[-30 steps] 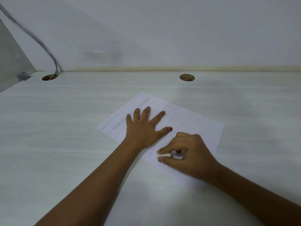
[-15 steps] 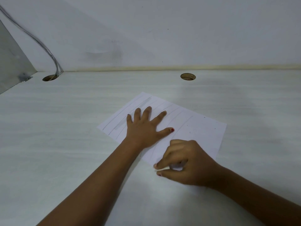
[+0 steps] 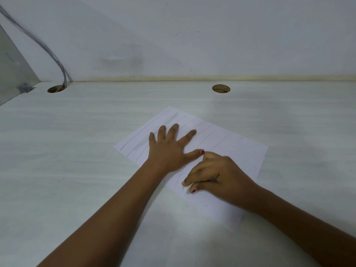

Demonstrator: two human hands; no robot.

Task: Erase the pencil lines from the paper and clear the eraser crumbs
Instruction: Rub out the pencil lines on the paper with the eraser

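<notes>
The paper (image 3: 231,151) lies skewed near the middle of the surface (image 3: 77,170). The left hand (image 3: 169,151) presses flat on it, fingers spread over the pencil lines (image 3: 146,130). The right hand (image 3: 215,178) pinches a white eraser (image 3: 186,189) at the paper's near edge, close to the left thumb.

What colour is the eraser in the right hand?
White; a small bit of the eraser peeks out between the right hand's fingers, in the head view.
</notes>
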